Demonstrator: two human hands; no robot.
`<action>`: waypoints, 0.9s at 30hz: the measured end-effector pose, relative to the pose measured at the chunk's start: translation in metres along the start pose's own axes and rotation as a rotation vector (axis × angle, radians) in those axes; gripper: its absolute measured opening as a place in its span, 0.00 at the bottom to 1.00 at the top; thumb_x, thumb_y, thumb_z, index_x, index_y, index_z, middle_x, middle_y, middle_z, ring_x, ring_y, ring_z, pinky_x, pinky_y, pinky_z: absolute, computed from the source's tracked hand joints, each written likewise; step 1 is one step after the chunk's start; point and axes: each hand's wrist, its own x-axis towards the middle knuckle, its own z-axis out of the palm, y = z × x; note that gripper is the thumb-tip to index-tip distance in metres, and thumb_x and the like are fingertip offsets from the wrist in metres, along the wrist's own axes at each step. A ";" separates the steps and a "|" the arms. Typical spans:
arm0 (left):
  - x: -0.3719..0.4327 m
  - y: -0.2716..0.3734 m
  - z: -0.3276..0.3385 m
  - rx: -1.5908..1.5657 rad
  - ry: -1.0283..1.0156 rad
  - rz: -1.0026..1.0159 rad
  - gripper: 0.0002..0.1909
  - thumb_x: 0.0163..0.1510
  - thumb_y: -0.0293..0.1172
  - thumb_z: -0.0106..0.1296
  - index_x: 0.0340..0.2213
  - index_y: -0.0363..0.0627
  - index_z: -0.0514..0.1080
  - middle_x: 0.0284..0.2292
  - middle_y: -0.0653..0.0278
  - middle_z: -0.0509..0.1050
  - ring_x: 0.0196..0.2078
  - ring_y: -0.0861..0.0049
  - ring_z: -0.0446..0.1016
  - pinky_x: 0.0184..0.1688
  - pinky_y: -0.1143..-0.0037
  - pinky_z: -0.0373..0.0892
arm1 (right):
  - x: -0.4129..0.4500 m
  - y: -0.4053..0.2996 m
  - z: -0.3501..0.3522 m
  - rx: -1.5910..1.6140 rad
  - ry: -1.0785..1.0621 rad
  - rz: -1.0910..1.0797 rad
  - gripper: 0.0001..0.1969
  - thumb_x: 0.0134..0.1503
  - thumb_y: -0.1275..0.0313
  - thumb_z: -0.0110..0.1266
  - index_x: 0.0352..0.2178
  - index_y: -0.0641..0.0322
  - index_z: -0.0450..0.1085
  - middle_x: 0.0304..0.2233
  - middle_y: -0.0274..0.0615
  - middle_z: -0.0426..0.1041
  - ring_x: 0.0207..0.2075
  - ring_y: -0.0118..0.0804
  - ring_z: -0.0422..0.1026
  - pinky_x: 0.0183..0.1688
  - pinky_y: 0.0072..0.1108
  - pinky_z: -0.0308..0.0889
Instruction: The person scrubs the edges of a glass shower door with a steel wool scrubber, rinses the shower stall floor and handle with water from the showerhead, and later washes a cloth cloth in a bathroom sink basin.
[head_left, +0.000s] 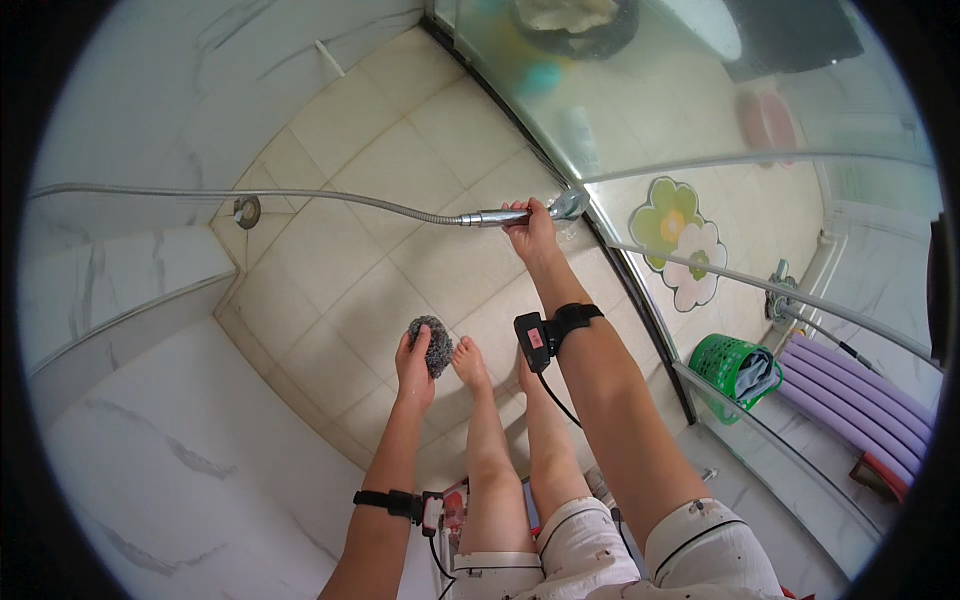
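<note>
My right hand (531, 229) is closed around the chrome handle of a shower head (570, 202), just above the dark door track by the glass. From the handle's other end a metal shower hose (300, 193) runs left across the view to the wall. Lower and to the left, my left hand (415, 367) holds a grey scouring ball (432, 346) beside my bare foot, with the thumb over its front. Some water shows around the shower head. Both forearms wear black straps with small devices.
Beige floor tiles (360, 277) lie below, with a round drain (247, 212) at the left corner. Glass panels (660, 112) edge the right side. Past them are a flower-shaped mat (679, 244), a green basket (724, 375) with cloth, a mop (782, 292) and a pink basin (772, 124).
</note>
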 end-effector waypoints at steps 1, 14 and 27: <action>0.000 0.003 -0.002 -0.008 0.003 0.003 0.12 0.59 0.38 0.51 0.40 0.45 0.68 0.33 0.70 0.73 0.33 0.83 0.72 0.34 0.78 0.70 | 0.000 0.002 0.009 -0.004 -0.005 0.003 0.07 0.63 0.71 0.40 0.29 0.61 0.59 0.24 0.37 0.62 0.27 0.34 0.67 0.43 0.39 0.70; 0.006 0.051 -0.021 -0.152 0.080 0.090 0.09 0.59 0.35 0.51 0.38 0.46 0.68 0.31 0.69 0.73 0.31 0.81 0.73 0.32 0.77 0.71 | 0.044 0.020 0.093 -0.101 -0.089 -0.024 0.07 0.63 0.71 0.40 0.30 0.61 0.59 0.24 0.40 0.64 0.26 0.36 0.66 0.43 0.40 0.70; 0.047 0.099 0.032 -0.359 0.214 0.034 0.10 0.58 0.36 0.52 0.39 0.46 0.69 0.33 0.69 0.74 0.33 0.80 0.74 0.34 0.77 0.72 | 0.106 0.046 0.178 -0.288 -0.048 0.030 0.06 0.62 0.71 0.40 0.31 0.62 0.58 0.24 0.41 0.62 0.27 0.36 0.65 0.43 0.41 0.69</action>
